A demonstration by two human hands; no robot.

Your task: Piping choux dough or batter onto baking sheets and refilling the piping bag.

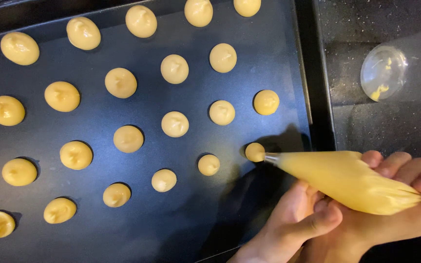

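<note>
You've got both hands wrapped around the piping bag (347, 180) down in the lower right corner. Your right hand (405, 195) is closed around the fat back end of it, fingers curled over the top, so it's squeezing the bag rather than hanging open. Your left hand (300, 219) sits underneath and a bit forward, thumb pressed up against the lower side of the bag, cupping it from below. So neither hand is loose, both are gripping that 1 bag.

The bag is full of pale yellow batter and lies nearly flat, pointing left. Its metal nozzle (271, 157) is touching a small fresh mound (255, 152) near the right edge of the dark baking tray (210, 229). That blob is smaller than most of the others.

The rest of the tray is dotted with rows of piped batter mounds (128, 139) running off to the left and up to the far edge, all spaced apart, none touching. The lower right stretch of the tray, just beside your left hand, is bare.

Off the tray to the right, on the dark speckled counter (400, 126), sits a small clear round lid (383, 73) with a few yellow smears on it, well apart from your hands.
</note>
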